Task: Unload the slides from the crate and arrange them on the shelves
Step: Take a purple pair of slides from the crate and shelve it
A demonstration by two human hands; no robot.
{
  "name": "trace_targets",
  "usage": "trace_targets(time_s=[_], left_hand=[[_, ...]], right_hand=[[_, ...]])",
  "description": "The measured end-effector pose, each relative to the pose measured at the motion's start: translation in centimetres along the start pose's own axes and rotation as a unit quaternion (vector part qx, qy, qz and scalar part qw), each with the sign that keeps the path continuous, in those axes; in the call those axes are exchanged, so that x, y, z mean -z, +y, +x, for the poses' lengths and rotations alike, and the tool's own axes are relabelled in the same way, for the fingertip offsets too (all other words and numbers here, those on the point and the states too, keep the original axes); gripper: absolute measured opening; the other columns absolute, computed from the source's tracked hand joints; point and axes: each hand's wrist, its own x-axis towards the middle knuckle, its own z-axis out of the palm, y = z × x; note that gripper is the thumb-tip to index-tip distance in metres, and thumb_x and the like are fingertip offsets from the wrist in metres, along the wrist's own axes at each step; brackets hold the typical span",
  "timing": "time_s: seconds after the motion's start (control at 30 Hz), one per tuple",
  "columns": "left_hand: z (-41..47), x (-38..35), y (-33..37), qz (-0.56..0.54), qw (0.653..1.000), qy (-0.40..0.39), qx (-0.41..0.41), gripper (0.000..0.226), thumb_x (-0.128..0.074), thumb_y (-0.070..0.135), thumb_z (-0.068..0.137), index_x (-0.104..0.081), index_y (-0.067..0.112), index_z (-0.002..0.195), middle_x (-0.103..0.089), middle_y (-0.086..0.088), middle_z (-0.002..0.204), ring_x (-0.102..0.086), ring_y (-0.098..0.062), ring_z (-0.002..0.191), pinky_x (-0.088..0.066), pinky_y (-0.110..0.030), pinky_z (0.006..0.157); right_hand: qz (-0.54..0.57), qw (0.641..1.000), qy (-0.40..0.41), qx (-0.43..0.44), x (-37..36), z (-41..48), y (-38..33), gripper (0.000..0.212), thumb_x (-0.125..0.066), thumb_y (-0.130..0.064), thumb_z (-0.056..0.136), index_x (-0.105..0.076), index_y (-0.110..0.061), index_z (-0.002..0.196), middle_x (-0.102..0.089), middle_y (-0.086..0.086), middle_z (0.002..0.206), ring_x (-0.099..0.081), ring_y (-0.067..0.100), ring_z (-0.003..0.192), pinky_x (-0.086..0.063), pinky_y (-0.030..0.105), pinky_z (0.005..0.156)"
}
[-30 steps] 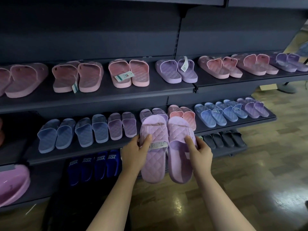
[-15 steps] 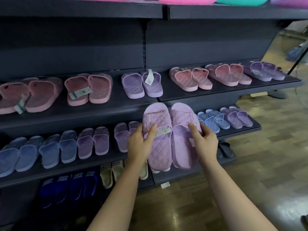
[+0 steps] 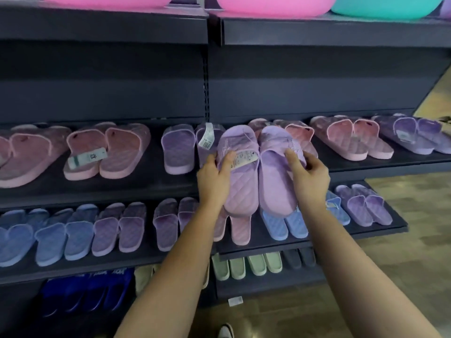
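— While both hands are on it, where does the pair of lilac slides [image 3: 258,181] sit?

— Centre of the frame, side by side and toes up. The toes overlap the middle shelf [image 3: 146,181]. The heels hang lower, in front of the lower shelf [image 3: 380,231]. I cannot tell whether the pair rests on anything.

— And the grip?

— The left hand [image 3: 214,179] holds the left slide's outer edge, with its thumb laid on the strap beside a white tag [image 3: 244,158]. The right hand [image 3: 310,179] does the same on the right slide, thumb on the strap. Its fingers [image 3: 314,162] are curled round the outer edge. Both hands are closed on the pair, and the two slides touch along their inner sides.

— What's nearest on that shelf?

— Just left of the held pair stands another lilac pair [image 3: 180,150] with a hanging label [image 3: 207,136]. Behind and to the right a pink pair [image 3: 300,135] peeks out, with more pink [image 3: 351,140] and purple [image 3: 415,135] pairs toward the right edge. Dusty-pink pairs [image 3: 107,152] fill the left.

— Below?

— Behind the held heels are a pink pair [image 3: 240,230] and a blue pair [image 3: 284,226]. Blue and lilac pairs run toward the lower left. Pale green slides [image 3: 246,265] sit on the bottom shelf.

— Anything further out?

— Pink basins [image 3: 273,6] and a teal one [image 3: 385,7] line the top edge, and wooden floor [image 3: 419,206] shows at the right.
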Motion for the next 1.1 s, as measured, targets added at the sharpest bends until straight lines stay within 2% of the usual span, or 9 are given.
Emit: trace_targets(time_s=[0.2, 0.33, 0.43, 0.6, 0.67, 0.77, 0.83, 0.93, 1.1], left_hand=[[5.8, -4.6, 0.5, -0.048, 0.998, -0.021, 0.016, 0.043, -0.048, 0.034, 0.097, -0.052, -0.006, 0.113, -0.054, 0.000, 0.079, -0.053, -0.021, 0.075, -0.033, -0.009, 0.053], [8.4, -6.8, -0.1, -0.049, 0.997, -0.042, 0.047, 0.048, -0.041, 0.038, 0.099, -0.045, -0.002, 0.125, -0.061, -0.012, 0.106, -0.056, -0.024, 0.095, -0.033, -0.016, 0.063], [9.9, -7.7, -0.3, -0.057, 0.996, -0.043, 0.048, 0.045, -0.040, 0.035, 0.100, -0.044, -0.002, 0.123, -0.061, -0.016, 0.114, -0.056, -0.029, 0.106, -0.032, -0.018, 0.069], [10.4, -8.6, -0.3, -0.079, 0.995, -0.046, 0.039, 0.038, -0.040, 0.029, 0.101, -0.043, -0.004, 0.119, -0.055, -0.004, 0.103, -0.053, -0.018, 0.098, -0.033, -0.001, 0.061], [10.5, -8.7, -0.5, -0.076, 0.996, -0.034, 0.028, 0.033, -0.040, 0.028, 0.101, -0.044, -0.001, 0.115, -0.058, -0.008, 0.105, -0.052, -0.016, 0.096, -0.035, -0.005, 0.065], [10.7, -8.1, -1.0, -0.047, 0.999, -0.008, 0.014, 0.023, -0.039, 0.029, 0.101, -0.046, 0.008, 0.106, -0.059, -0.016, 0.110, -0.051, -0.017, 0.096, -0.031, -0.013, 0.073], [10.7, -7.2, -1.3, -0.033, 0.999, 0.003, 0.017, 0.027, -0.038, 0.030, 0.101, -0.047, 0.006, 0.109, -0.059, -0.013, 0.106, -0.052, -0.018, 0.095, -0.030, -0.014, 0.071], [10.5, -5.9, -1.3, -0.026, 0.999, 0.014, 0.028, 0.039, -0.035, 0.034, 0.101, -0.044, 0.001, 0.119, -0.055, -0.001, 0.099, -0.050, -0.013, 0.090, -0.031, -0.014, 0.066], [10.9, -3.5, -2.6, 0.002, 0.999, 0.040, 0.022, 0.040, -0.036, 0.036, 0.101, -0.046, 0.001, 0.117, -0.054, 0.001, 0.098, -0.049, -0.011, 0.087, -0.031, -0.013, 0.059]], right_hand=[[-0.021, 0.999, 0.038, -0.002, -1.8, 6.0, -0.2, 0.039, -0.065, -0.054, 0.081, -0.057, -0.017, 0.071, -0.052, 0.001, 0.060, -0.044, 0.006, 0.051, -0.037, 0.020, 0.055], [-0.001, 0.999, 0.050, -0.009, -3.1, 8.2, 0.2, 0.042, -0.068, -0.052, 0.080, -0.068, -0.018, 0.104, -0.062, -0.004, 0.072, -0.055, 0.008, 0.064, -0.042, 0.025, 0.069], [0.012, 0.998, 0.054, -0.016, -3.8, 9.4, 0.7, 0.038, -0.070, -0.054, 0.078, -0.066, -0.022, 0.098, -0.059, -0.007, 0.070, -0.052, 0.009, 0.061, -0.045, 0.027, 0.069], [-0.013, 0.999, 0.035, -0.016, -4.4, 11.1, 0.9, 0.046, -0.068, -0.060, 0.076, -0.068, -0.021, 0.100, -0.062, -0.007, 0.074, -0.057, 0.012, 0.067, -0.048, 0.029, 0.072], [-0.021, 0.999, 0.026, -0.018, -4.6, 11.6, 1.0, 0.044, -0.067, -0.063, 0.073, -0.065, -0.025, 0.094, -0.064, -0.010, 0.077, -0.063, 0.016, 0.076, -0.050, 0.031, 0.077], [-0.035, 0.999, 0.003, -0.011, -5.3, 11.8, 0.5, 0.028, -0.069, -0.054, 0.079, -0.056, -0.030, 0.084, -0.057, -0.015, 0.068, -0.057, 0.009, 0.066, -0.041, 0.019, 0.063], [-0.046, 0.999, -0.009, 0.019, -6.0, 11.6, 0.4, 0.036, -0.069, -0.053, 0.080, -0.060, -0.017, 0.079, -0.059, -0.009, 0.064, -0.054, 0.008, 0.061, -0.035, 0.017, 0.054], [-0.044, 0.998, -0.026, 0.029, -7.5, 11.3, 0.3, 0.045, -0.068, -0.055, 0.080, -0.066, -0.010, 0.085, -0.063, 0.000, 0.068, -0.056, 0.013, 0.062, -0.037, 0.023, 0.061], [-0.070, 0.994, -0.060, 0.060, -9.8, 10.7, 0.3, 0.045, -0.065, -0.058, 0.080, -0.069, -0.013, 0.089, -0.063, 0.000, 0.066, -0.056, 0.018, 0.062, -0.036, 0.024, 0.060]])
